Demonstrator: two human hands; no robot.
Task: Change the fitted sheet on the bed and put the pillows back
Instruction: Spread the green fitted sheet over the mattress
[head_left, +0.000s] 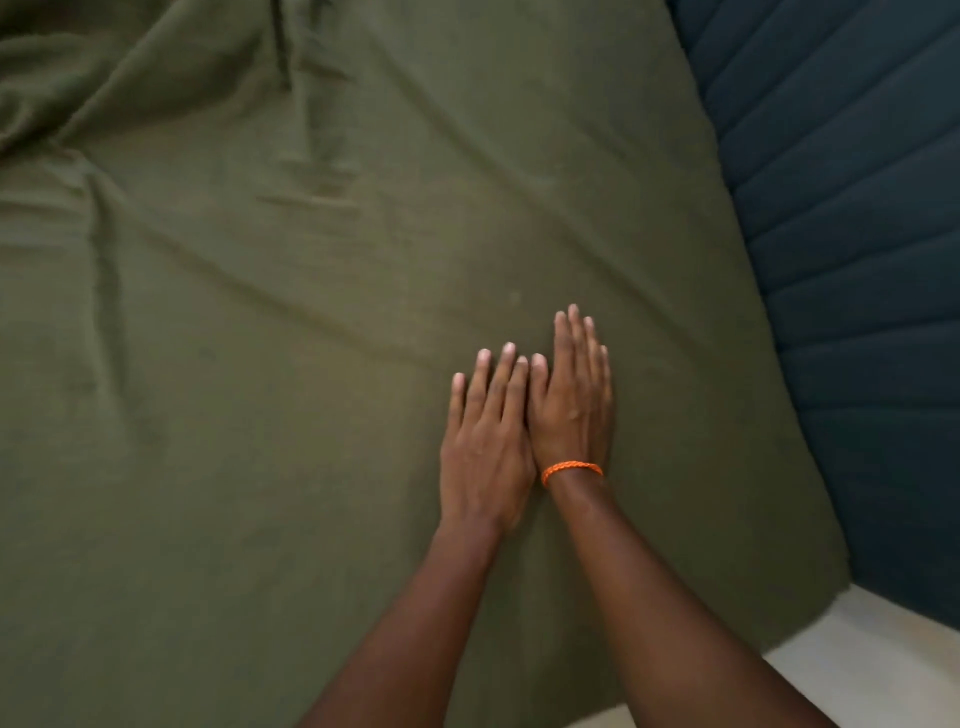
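— What is on the bed?

— An olive-green, soft cotton-like fitted sheet (311, 322), spread across the whole mattress top.

— How does it lie near the hands?

— Under the left hand (485, 457) and the right hand (571, 400), both flat on it side by side with straight fingers, the cloth looks mostly smooth, with shallow creases running away from the fingertips.

— And further off?

— Far beyond and to the left of the left hand it bunches into deep loose folds. To the right of the right hand its edge follows the mattress side; behind that wrist the corner stays uncovered, showing white.
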